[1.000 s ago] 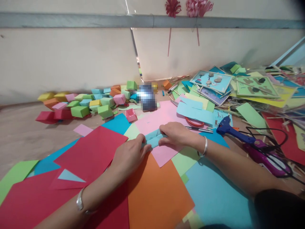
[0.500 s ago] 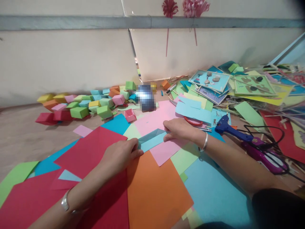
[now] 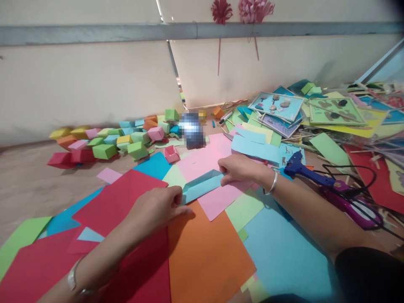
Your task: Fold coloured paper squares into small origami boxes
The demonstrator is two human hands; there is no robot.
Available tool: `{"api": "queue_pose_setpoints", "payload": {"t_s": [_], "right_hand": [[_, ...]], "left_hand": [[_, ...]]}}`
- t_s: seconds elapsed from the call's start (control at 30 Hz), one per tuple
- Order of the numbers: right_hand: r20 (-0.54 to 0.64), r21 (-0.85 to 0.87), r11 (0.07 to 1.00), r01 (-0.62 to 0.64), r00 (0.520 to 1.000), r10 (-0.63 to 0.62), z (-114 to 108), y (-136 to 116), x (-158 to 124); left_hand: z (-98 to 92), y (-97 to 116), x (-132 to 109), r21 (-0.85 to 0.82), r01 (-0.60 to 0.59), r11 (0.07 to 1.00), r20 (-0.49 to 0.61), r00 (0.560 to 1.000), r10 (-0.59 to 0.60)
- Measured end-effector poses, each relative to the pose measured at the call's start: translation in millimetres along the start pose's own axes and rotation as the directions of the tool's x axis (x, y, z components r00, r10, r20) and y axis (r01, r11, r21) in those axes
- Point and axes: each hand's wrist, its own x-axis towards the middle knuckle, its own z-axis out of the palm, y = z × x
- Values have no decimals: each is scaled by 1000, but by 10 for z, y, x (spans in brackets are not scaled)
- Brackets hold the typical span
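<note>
A strip of light-blue paper, folded lengthwise with a raised edge and an angled flap, lies between my two hands over pink and orange sheets. At its right end my right hand pinches it between thumb and fingers. My left hand is at the other end, fingers curled against the paper and thumb sticking out below its edge. That left end is partly hidden behind the knuckles. Beneath are an orange sheet, a pink sheet and a red sheet.
Several small folded paper boxes sit at the back left, with an open pink box nearer. A purple and blue glue gun with a black cord lies at right. Framed pebble pictures and scraps pile up near the wall.
My left thumb has moved down, off the paper's lower edge. My right hand has shifted slightly right, still on the strip, and the view has moved a little.
</note>
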Motion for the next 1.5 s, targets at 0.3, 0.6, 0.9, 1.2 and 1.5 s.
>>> {"api": "queue_pose_setpoints", "payload": {"t_s": [0.3,0.6,0.9,1.2,1.5], "right_hand": [[-2,-58,998,39,999,-40,-100,-151,-39],[-281,-15,974,228,933,-223,-55,-304,-80],[-89,-216,967,138,983,-160,136,-403,8],[-95,-218,974,59,992,-81,156,-475,0],[-117,-252,964,79,987,-111,152,-536,-28]], "left_hand": [[312,33,145,-21,-138,990,-322,939,124],[437,-32,129,133,-309,942,-450,828,335],[491,-53,98,297,-402,866,-378,783,494],[427,88,-15,432,-355,829,-209,855,475],[378,156,-51,475,-326,817,-119,896,427]]}}
